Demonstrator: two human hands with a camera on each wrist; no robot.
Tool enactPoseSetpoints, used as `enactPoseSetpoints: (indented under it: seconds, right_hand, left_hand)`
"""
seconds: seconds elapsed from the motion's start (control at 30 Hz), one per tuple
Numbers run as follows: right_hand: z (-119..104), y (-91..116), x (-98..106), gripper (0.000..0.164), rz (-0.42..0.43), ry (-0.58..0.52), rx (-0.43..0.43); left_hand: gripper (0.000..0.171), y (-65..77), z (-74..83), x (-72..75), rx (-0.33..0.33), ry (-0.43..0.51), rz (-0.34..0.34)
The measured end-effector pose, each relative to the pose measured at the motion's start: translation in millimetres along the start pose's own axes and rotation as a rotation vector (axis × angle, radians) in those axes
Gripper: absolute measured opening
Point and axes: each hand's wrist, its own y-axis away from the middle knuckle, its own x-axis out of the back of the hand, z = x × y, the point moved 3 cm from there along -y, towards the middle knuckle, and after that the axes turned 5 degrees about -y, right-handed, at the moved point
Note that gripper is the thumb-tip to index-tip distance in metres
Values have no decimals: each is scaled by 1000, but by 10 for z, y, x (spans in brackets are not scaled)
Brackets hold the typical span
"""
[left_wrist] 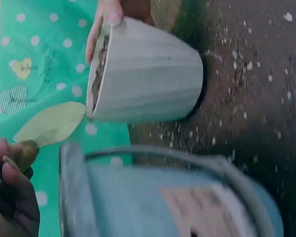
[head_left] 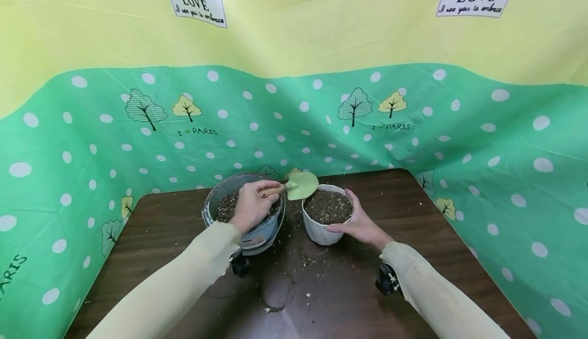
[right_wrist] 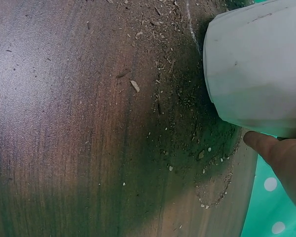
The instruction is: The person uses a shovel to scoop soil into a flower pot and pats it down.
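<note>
My left hand (head_left: 253, 203) grips the wooden handle of a garden trowel (head_left: 302, 185) above a blue-grey bucket (head_left: 243, 245) of dark potting soil (head_left: 227, 207). The trowel's pale green blade points right, close to the near rim of a white plant pot (head_left: 323, 233). No soil heap shows on the blade. My right hand (head_left: 360, 221) holds the pot by its right side, thumb in front and fingers at the far rim. Soil (head_left: 328, 207) fills the pot almost to its rim. In the left wrist view the trowel blade (left_wrist: 54, 123) hangs beside the pot's mouth.
The brown wooden table (head_left: 367, 283) bears scattered soil crumbs (head_left: 312, 260) in front of the pot. A faint ring of soil (head_left: 276, 292) marks the table nearer me. A green and yellow printed cloth (head_left: 285, 109) hangs behind and at both sides.
</note>
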Motion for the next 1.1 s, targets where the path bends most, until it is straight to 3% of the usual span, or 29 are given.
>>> enactPoseSetpoints:
  seconds: [0.17,0.37,0.53,0.63,0.87,1.0,1.1]
  right_hand:
    - [-16,-7,-8,124,-5,-12,18]
    - [-26,-16,-8,122,-15,-39,34]
    - [-43,-1,-5,123,-13,-59,51]
    - [-52,6,-9,123,-16,-63,43]
    - [-27,2,8,123,-15,-49,10]
    - [-16,-14,8,124,-23,-37,14]
    - [-12,-19,6,124,-24,-39,9]
  left_hand:
    - [27,-8,-63,306,-68,-2,58]
    - [31,10,-170,731,-82,-81,109]
    - [30,40,-267,1043,-96,-184,123]
    - [29,72,-315,1191,-126,-294,122]
    - [27,115,-372,1403,-244,-577,144]
    - [26,141,-338,1421,-336,-682,150]
    - [24,170,-292,1381,-410,-774,115]
